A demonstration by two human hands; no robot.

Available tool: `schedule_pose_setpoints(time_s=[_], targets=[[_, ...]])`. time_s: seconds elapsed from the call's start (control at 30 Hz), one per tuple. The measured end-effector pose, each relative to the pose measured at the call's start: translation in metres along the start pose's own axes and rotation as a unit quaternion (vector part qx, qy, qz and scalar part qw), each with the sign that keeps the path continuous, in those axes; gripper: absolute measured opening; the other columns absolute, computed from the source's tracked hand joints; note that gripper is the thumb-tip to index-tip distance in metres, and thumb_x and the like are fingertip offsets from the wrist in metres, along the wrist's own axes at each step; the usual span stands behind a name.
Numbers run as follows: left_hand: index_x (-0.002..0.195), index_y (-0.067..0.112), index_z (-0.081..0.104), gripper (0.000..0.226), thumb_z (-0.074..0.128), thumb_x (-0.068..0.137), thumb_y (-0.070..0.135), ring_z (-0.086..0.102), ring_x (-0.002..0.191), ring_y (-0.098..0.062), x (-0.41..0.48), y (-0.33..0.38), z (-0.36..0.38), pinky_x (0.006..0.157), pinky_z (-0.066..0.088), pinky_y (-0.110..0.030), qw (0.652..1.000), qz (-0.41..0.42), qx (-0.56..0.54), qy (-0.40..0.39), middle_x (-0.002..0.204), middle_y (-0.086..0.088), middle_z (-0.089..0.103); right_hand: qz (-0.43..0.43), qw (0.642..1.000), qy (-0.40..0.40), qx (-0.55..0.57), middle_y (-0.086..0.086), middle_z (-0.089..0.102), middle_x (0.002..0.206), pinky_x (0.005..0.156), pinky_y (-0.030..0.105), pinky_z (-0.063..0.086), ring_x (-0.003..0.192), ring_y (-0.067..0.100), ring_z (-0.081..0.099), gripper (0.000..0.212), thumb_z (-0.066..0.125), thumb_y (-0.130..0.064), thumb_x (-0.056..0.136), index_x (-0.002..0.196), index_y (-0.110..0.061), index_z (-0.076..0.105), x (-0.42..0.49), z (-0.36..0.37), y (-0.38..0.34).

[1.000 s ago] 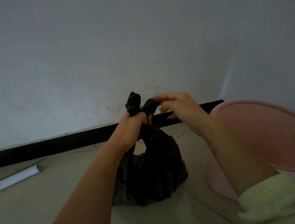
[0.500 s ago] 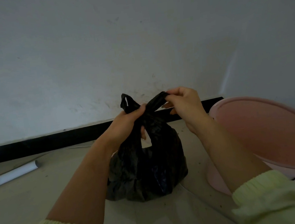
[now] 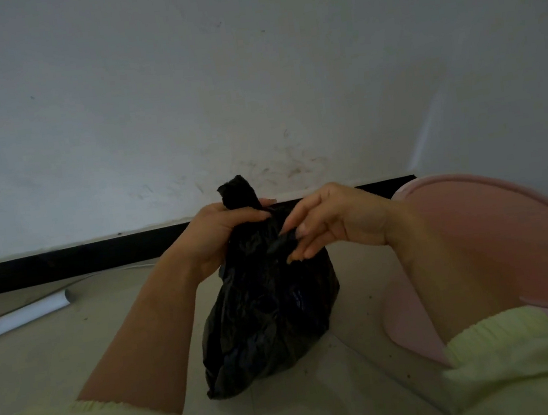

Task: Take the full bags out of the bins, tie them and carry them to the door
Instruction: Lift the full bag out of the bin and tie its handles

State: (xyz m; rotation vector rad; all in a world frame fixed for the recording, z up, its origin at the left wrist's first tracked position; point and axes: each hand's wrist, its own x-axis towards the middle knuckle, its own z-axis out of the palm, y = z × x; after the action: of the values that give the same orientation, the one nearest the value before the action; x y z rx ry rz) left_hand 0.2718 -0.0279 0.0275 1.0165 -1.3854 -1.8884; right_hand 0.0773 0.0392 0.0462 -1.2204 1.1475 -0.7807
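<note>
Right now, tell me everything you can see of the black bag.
The black bag is thin, crinkled, glossy plastic, bulging with contents I cannot see. It stands upright on the floor, beside the pink bin. The left hand grips its gathered neck, a tuft sticking up above the fist. The right hand pinches a fold just below. No finished knot shows.

Close right of bag (image 3: 271,311), pink bin (image 3: 519,246); wall (image 3: 251,89) behind; open floor (image 3: 106,317) left, white tube (image 3: 20,317) beyond.
</note>
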Motion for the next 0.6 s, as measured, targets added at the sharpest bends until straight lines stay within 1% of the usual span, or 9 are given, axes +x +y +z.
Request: schedule_pose_setpoints(time_s=[0.03, 0.07, 0.13, 0.2, 0.27, 0.33, 0.43, 0.5, 0.6], targets=[[0.107, 0.004, 0.071, 0.025, 0.064, 0.083, 0.001, 0.071, 0.093, -0.022, 0.000, 0.000, -0.001, 0.073, 0.056, -0.024, 1.000, 0.002, 0.020, 0.008, 0.102, -0.014, 0.073, 0.001, 1.000, -0.004, -0.019, 0.021, 0.072, 0.085, 0.061, 0.026, 0.057, 0.070, 0.026, 0.072, 0.024, 0.050, 0.010, 0.081, 0.091, 0.002, 0.071, 0.001, -0.001, 0.002], [0.106, 0.006, 0.071, 0.026, 0.066, 0.080, 0.000, 0.071, 0.094, -0.023, 0.000, 0.001, -0.001, 0.075, 0.056, -0.025, 0.999, 0.005, 0.040, 0.013, 0.101, -0.014, 0.073, -0.014, 0.999, 0.022, -0.034, 0.019, 0.073, 0.088, 0.057, 0.024, 0.053, 0.067, 0.022, 0.069, 0.027, 0.049, 0.006, 0.078, 0.090, 0.001, 0.072, 0.003, -0.003, 0.005], [0.104, 0.009, 0.073, 0.030, 0.071, 0.076, -0.002, 0.070, 0.096, -0.024, 0.000, 0.003, -0.004, 0.081, 0.055, -0.028, 0.996, 0.017, 0.083, 0.022, 0.102, -0.013, 0.073, -0.063, 0.988, 0.132, -0.045, 0.012, 0.073, 0.082, 0.048, 0.020, 0.040, 0.061, 0.017, 0.058, 0.027, 0.049, 0.005, 0.072, 0.081, -0.005, 0.073, 0.010, -0.006, 0.008], [0.103, 0.011, 0.073, 0.034, 0.074, 0.072, -0.004, 0.070, 0.095, -0.025, -0.001, 0.006, -0.007, 0.086, 0.055, -0.031, 0.992, 0.030, 0.122, 0.027, 0.100, -0.011, 0.074, -0.091, 0.971, 0.211, -0.071, 0.006, 0.069, 0.083, 0.047, 0.014, 0.039, 0.067, 0.015, 0.055, 0.030, 0.054, 0.012, 0.073, 0.084, -0.010, 0.071, 0.015, -0.008, 0.010], [0.104, 0.010, 0.072, 0.037, 0.075, 0.071, -0.005, 0.071, 0.092, -0.024, -0.003, 0.008, -0.007, 0.088, 0.056, -0.034, 0.986, 0.040, 0.157, 0.026, 0.097, -0.010, 0.075, -0.072, 0.970, 0.191, -0.130, 0.000, 0.065, 0.101, 0.061, 0.010, 0.045, 0.084, 0.007, 0.058, 0.047, 0.061, 0.015, 0.071, 0.108, -0.014, 0.068, 0.020, -0.006, 0.015], [0.107, 0.009, 0.071, 0.041, 0.075, 0.070, -0.007, 0.071, 0.092, -0.023, -0.005, 0.009, -0.006, 0.090, 0.055, -0.036, 0.979, 0.049, 0.197, 0.021, 0.097, -0.010, 0.075, -0.032, 0.979, 0.139, -0.146, -0.004, 0.063, 0.114, 0.078, 0.015, 0.048, 0.098, 0.000, 0.056, 0.059, 0.062, 0.014, 0.072, 0.122, -0.017, 0.064, 0.023, -0.001, 0.022], [0.108, 0.010, 0.071, 0.043, 0.075, 0.069, -0.008, 0.070, 0.095, -0.024, -0.006, 0.009, -0.005, 0.094, 0.053, -0.037, 0.970, 0.056, 0.235, 0.012, 0.099, -0.010, 0.074, -0.011, 0.985, 0.127, -0.117, 0.003, 0.068, 0.117, 0.090, 0.024, 0.050, 0.106, 0.013, 0.062, 0.044, 0.064, 0.010, 0.073, 0.110, -0.013, 0.070, 0.029, 0.009, 0.030], [0.107, 0.009, 0.071, 0.042, 0.074, 0.069, -0.009, 0.070, 0.094, -0.025, -0.007, 0.009, -0.006, 0.092, 0.053, -0.037, 0.968, 0.057, 0.244, 0.004, 0.097, -0.011, 0.075, -0.014, 0.983, 0.146, -0.110, 0.007, 0.070, 0.111, 0.089, 0.028, 0.051, 0.103, 0.018, 0.065, 0.031, 0.067, 0.006, 0.073, 0.096, -0.015, 0.071, 0.032, 0.012, 0.035], [0.105, 0.007, 0.071, 0.037, 0.072, 0.072, -0.009, 0.072, 0.087, -0.021, -0.007, 0.008, -0.007, 0.083, 0.056, -0.032, 0.964, 0.063, 0.259, 0.014, 0.091, -0.010, 0.075, -0.031, 0.980, 0.165, -0.104, 0.007, 0.070, 0.087, 0.080, 0.031, 0.051, 0.084, 0.020, 0.066, 0.022, 0.070, 0.003, 0.072, 0.075, -0.018, 0.065, 0.036, 0.012, 0.040]])
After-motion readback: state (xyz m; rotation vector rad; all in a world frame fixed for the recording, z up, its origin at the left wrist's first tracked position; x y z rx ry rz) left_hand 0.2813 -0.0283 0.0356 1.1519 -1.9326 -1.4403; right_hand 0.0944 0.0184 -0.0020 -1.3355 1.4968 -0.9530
